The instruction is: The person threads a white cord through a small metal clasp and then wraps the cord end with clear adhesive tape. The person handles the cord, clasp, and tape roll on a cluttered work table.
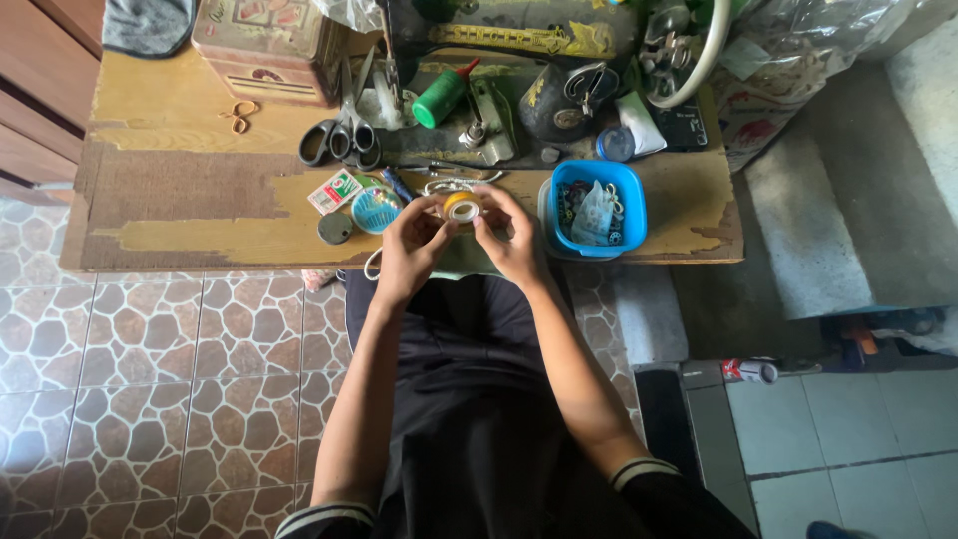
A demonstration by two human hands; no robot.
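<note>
Pinching a small yellow spool (461, 207) between them, the left hand (411, 248) and the right hand (511, 240) meet just above the near edge of the worn wooden table (180, 190). Fingertips of both hands close on the spool's rim from either side, the left from the left and below, the right from the right. Just left of the left hand lie a round blue-lidded case (376, 210), a dark round disc (335, 228) and a small red-and-green packet (335, 190). Just right of the right hand stands a blue plastic tub (629, 205) with small oddments inside. Farther back on the table are black-handled scissors (339, 140), a green bottle with a red tip (442, 95), a decorated tin box (264, 45) and the black body of a sewing machine (519, 40).
</note>
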